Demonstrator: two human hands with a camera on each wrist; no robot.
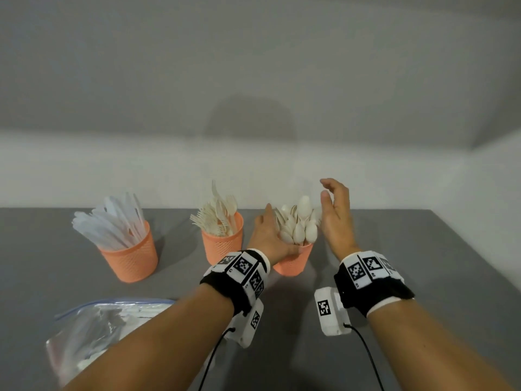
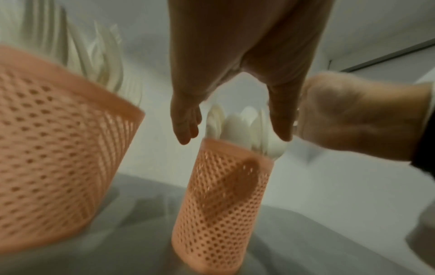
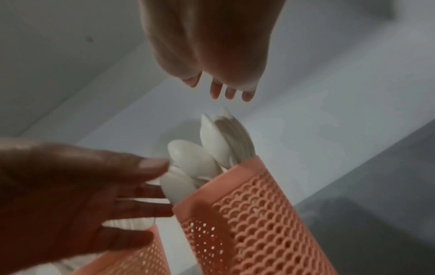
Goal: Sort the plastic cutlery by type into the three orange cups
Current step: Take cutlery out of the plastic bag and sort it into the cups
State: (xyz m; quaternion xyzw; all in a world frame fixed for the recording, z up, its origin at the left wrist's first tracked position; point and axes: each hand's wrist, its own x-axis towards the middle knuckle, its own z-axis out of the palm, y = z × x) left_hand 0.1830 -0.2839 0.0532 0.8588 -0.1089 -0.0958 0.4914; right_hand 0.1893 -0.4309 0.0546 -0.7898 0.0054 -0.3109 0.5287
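Three orange mesh cups stand in a row on the grey table (image 1: 408, 249). The left cup (image 1: 131, 259) holds clear knives, the middle cup (image 1: 222, 246) forks, and the right cup (image 1: 293, 263) white spoons (image 1: 298, 224). My left hand (image 1: 266, 232) lies with straight fingers against the left side of the spoon bundle, just above that cup's rim. In the left wrist view its fingers (image 2: 186, 128) and thumb straddle the spoons (image 2: 244, 126) over the cup (image 2: 221, 204). My right hand (image 1: 335, 215) hovers open to the right of the spoons, holding nothing.
A clear zip bag (image 1: 93, 328) lies at the near left of the table, partly under my left forearm. A pale wall rises right behind the cups. The table's right edge runs diagonally at the right.
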